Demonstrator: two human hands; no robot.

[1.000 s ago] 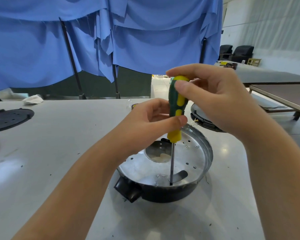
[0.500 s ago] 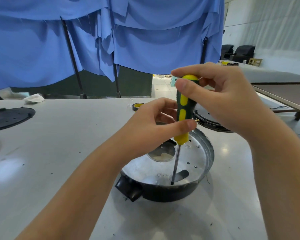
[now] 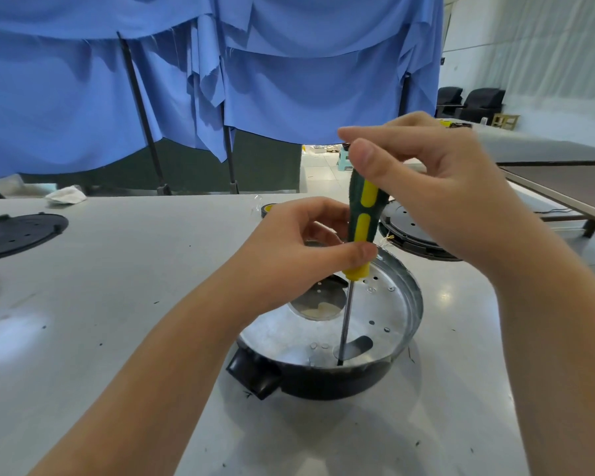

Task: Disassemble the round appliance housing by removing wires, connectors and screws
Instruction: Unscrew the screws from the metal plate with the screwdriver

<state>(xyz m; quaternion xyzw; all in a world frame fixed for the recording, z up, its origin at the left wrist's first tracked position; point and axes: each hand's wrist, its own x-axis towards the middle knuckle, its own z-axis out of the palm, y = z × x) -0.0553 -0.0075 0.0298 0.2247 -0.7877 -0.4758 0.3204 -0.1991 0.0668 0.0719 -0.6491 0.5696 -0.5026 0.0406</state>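
The round appliance housing (image 3: 397,305) lies on the grey table, a shiny metal pan in a black plastic base with a black lug at its front left. A green and yellow screwdriver (image 3: 360,221) stands nearly upright over it, its shaft reaching down into a slot near the pan's front rim. My left hand (image 3: 299,249) pinches the lower handle between thumb and fingers. My right hand (image 3: 437,187) grips the handle's top with thumb and curled fingers. The screw under the tip is hidden.
A black round plate (image 3: 409,228) lies behind the housing, partly hidden by my right hand. Another black disc (image 3: 18,231) sits at the far left. A tape roll (image 3: 267,209) and a white rag (image 3: 66,195) lie further back. Blue cloth hangs behind the table.
The screwdriver's handle has shifted to the right and tilted a little, with both hands following it. The tip stays in the same slot of the housing.
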